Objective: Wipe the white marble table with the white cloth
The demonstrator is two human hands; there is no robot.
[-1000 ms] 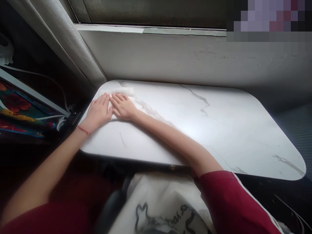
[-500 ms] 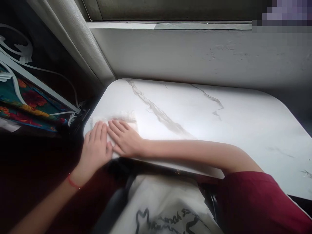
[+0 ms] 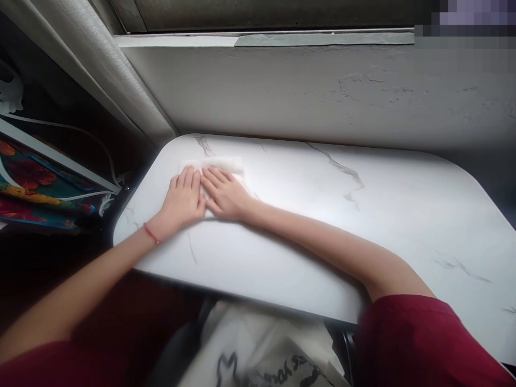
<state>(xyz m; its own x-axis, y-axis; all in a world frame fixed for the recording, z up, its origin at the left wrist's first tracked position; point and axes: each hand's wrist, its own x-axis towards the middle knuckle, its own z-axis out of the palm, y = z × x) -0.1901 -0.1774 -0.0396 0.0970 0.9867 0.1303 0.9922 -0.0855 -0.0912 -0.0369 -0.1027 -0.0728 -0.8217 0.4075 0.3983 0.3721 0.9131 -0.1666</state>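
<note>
A thin white cloth or tissue [image 3: 226, 163] lies flat near the far left corner of a white marble-patterned table [image 3: 363, 226]. My left hand [image 3: 183, 200] rests palm down on the cloth, fingers stretched out and together; a red string is round its wrist. My right hand [image 3: 226, 193] lies flat beside it on the same cloth, fingers extended, the two hands touching side by side. Most of the cloth is hidden under the hands.
A grey wall [image 3: 306, 97] with a window ledge [image 3: 258, 38] runs right behind the table. A grey curtain [image 3: 100, 59] hangs at the left. A colourful floral fabric [image 3: 28, 188] and white cords lie left of the table. A white printed bag [image 3: 258, 355] sits on my lap.
Both hands slid the cloth from the far left corner back to the table's near edge, then forward again toward the far left corner.
</note>
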